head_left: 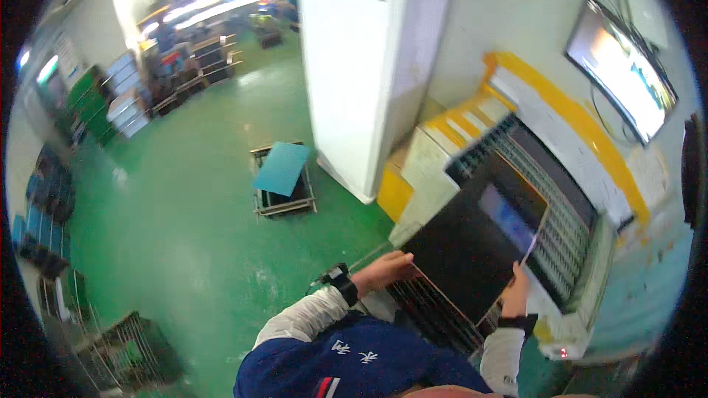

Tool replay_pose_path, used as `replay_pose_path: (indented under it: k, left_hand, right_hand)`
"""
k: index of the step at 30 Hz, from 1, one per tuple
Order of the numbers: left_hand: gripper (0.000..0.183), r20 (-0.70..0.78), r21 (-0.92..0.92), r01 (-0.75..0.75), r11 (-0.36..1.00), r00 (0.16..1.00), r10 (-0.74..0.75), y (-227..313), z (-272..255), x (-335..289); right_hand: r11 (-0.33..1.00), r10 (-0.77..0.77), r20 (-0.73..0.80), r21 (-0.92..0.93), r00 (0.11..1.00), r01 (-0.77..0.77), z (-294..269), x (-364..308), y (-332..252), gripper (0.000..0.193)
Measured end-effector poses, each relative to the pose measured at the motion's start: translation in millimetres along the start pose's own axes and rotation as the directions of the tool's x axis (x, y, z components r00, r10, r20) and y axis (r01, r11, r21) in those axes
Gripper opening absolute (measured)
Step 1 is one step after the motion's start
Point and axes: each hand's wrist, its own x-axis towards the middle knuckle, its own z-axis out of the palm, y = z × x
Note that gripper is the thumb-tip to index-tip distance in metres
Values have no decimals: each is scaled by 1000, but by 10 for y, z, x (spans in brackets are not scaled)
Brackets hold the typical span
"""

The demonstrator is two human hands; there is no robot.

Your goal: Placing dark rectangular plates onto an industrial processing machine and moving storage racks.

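A large black flat panel (461,250) with a thin light edge lies tilted in front of me, and a bluish reflection shows on it. My left hand (389,268) is closed at its left corner. At its near right edge my right hand (514,293) is closed on the rim, with the thumb upward. The far part of the panel lies over a machine bed with rows of small rollers (564,250). Below its near edge is a dark slotted rack (431,309), partly hidden by the panel and my body.
A white pillar (350,66) rises beyond the machine. On the green floor a low frame stand (286,206) carries a blue sheet (282,168). A lit screen (619,70) hangs on the right wall. A wire rack (129,354) stands at the lower left; crates (129,107) are stacked farther back.
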Motion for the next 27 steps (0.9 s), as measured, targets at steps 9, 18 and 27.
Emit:
replay_pose_path:
  k: [9,18,27]
  left_hand:
    - [29,170,-264,-2,965,984,48,109,38,398]
    - [18,85,-316,-9,949,996,38,79,178,581]
    - [12,64,-386,-3,922,997,30,-134,189,814]
  right_hand:
    - [527,229,228,788,946,-317,29,446,128,34]
    - [781,280,7,580,960,-232,-553,-495,-334,32]
    - [50,587,536,724,607,-688,-445,-1749,333,24]
